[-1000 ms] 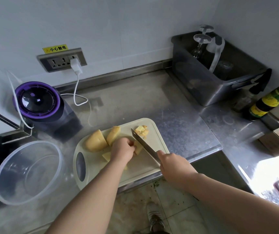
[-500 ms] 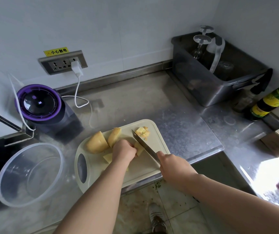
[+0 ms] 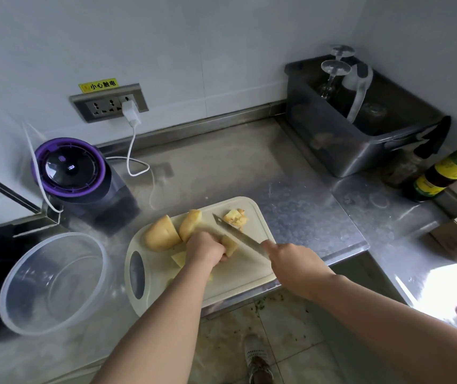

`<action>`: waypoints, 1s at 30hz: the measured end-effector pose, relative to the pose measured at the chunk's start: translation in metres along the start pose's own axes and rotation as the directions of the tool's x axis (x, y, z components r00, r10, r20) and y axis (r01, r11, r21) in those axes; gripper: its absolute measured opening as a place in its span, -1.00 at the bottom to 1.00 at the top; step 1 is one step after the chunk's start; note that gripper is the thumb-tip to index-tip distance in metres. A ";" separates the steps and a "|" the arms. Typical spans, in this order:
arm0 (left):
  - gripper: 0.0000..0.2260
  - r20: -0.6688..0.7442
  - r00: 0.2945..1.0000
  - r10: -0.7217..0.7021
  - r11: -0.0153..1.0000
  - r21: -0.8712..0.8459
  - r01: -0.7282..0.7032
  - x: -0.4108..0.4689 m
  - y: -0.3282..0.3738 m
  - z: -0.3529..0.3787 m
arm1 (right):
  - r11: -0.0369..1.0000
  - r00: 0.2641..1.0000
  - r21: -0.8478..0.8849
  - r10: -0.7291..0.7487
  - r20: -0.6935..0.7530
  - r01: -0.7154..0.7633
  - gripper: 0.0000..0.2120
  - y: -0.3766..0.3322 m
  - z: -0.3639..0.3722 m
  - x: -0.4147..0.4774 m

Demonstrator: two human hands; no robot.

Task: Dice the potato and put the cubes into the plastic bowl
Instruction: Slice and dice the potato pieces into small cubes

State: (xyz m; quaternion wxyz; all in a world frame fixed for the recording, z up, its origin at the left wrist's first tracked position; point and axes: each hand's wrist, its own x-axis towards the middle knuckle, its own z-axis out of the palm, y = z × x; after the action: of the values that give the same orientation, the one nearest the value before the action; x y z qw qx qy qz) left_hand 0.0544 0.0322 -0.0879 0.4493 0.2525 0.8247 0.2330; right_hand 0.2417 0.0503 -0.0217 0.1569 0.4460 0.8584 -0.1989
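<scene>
On the pale cutting board [image 3: 249, 275] lie two large peeled potato chunks [image 3: 162, 233], a thin slice [image 3: 179, 257] and a small heap of cubes [image 3: 235, 217] at the far right corner. My left hand [image 3: 205, 249] grips a potato piece [image 3: 230, 245], fingers curled over it. My right hand [image 3: 291, 259] holds a knife [image 3: 238, 236] by the handle, with the blade set against the right side of that piece. The clear plastic bowl [image 3: 14, 275] stands left of the board with nothing in it.
A purple-lidded appliance [image 3: 69, 167] with a white cable stands behind the bowl. A dark tub [image 3: 332, 139] with glasses sits at the back right, a sauce bottle [image 3: 443, 173] beside it. The counter edge runs just under the board, floor and my shoe below.
The knife blade stays against the potato piece under my left hand, shifting only slightly. Both hands stay in much the same place on the board.
</scene>
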 end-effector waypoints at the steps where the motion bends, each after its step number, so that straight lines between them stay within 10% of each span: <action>1: -0.83 -0.001 1.000 0.004 1.000 0.001 -0.004 0.000 0.000 0.000 | 1.000 0.999 0.015 0.010 -0.031 -0.009 -0.62 -0.001 -0.001 0.000; 30: -0.81 -0.020 1.000 -0.003 0.998 -0.067 0.002 -0.004 0.005 -0.001 | 0.993 0.997 -0.096 -0.073 0.031 0.076 -0.60 -0.018 0.010 -0.007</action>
State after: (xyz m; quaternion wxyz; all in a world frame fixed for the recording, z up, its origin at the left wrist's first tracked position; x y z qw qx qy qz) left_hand 0.0563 0.0332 -0.0822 0.4495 0.2340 0.8211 0.2626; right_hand 0.2320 0.0312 -0.0240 0.1824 0.4028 0.8809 -0.1688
